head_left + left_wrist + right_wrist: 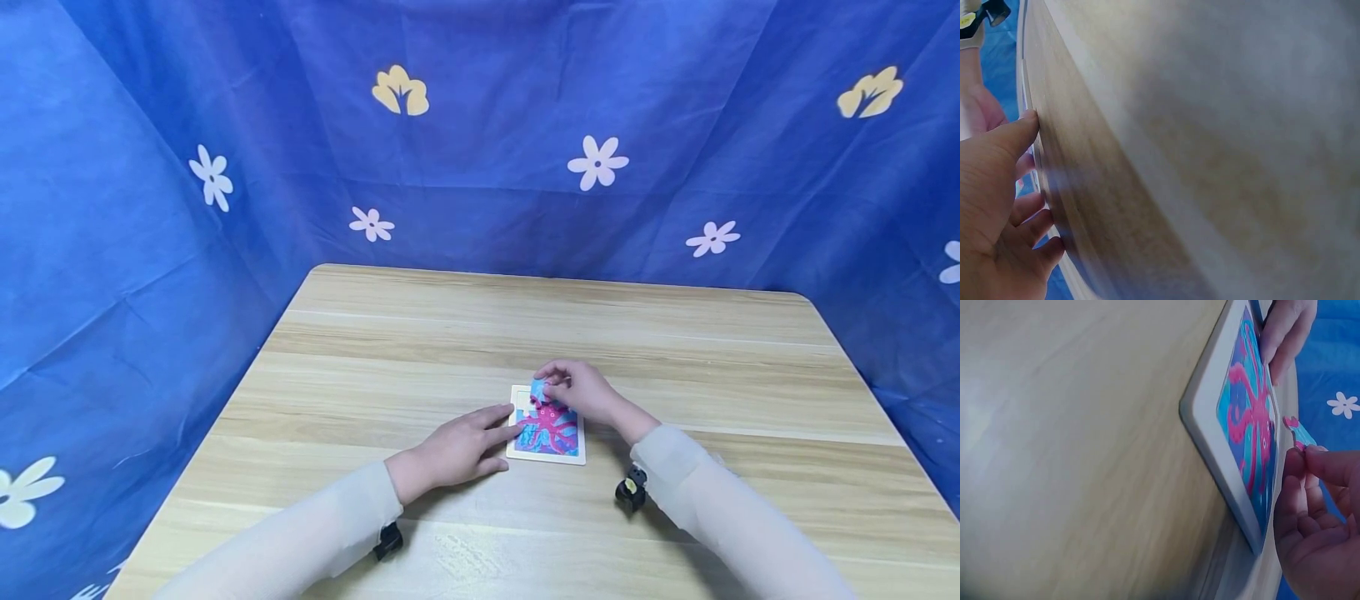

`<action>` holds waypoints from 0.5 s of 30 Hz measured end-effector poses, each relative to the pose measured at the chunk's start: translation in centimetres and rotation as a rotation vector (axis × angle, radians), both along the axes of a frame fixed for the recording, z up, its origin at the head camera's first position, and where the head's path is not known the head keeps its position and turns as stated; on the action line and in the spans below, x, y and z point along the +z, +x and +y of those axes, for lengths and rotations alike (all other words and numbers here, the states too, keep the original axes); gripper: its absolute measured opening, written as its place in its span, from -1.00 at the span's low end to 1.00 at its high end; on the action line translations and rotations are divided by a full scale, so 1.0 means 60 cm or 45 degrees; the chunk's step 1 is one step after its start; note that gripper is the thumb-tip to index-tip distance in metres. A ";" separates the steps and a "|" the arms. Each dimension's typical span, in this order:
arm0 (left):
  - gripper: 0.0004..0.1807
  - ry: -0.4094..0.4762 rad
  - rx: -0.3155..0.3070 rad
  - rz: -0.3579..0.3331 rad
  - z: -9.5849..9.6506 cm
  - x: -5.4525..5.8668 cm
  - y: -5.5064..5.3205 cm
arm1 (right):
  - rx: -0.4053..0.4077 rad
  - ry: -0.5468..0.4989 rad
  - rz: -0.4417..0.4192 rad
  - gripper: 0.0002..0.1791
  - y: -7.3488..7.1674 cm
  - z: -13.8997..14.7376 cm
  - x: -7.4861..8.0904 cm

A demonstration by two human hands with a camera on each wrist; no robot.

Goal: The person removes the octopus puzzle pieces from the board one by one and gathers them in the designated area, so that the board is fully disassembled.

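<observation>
A framed jigsaw puzzle (547, 457) with a pink octopus on blue lies on the table. Its upper left part shows a bare pale gap. Between thumb and fingers my right hand (588, 392) pinches a blue and pink puzzle piece (537, 391), raised over the puzzle's top edge; the right wrist view shows the same piece (1299, 432) tilted above the board. My left hand (461, 446) lies with fingers spread at the left side of the frame, fingertips touching it. In the left wrist view the left hand's fingers (1016, 134) look fairly straight.
The puzzle rests on a wood-grain table (360, 367) with rounded corners. A blue curtain (480, 150) with white and yellow flower prints hangs behind and along both sides. A black wrist device (632, 490) sits under the right sleeve, another (388, 541) under the left.
</observation>
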State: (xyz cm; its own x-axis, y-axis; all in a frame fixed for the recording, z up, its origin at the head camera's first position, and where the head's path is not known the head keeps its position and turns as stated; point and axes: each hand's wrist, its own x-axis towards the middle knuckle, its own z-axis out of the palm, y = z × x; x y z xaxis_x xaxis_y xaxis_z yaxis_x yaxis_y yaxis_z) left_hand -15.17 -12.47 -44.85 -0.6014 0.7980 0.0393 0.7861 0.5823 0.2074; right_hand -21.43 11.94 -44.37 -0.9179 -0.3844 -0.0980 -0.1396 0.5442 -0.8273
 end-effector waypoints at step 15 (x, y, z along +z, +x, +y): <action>-0.37 -0.012 0.001 -0.029 -0.004 0.002 -0.006 | -0.022 0.002 0.007 -0.76 -0.003 0.060 -0.005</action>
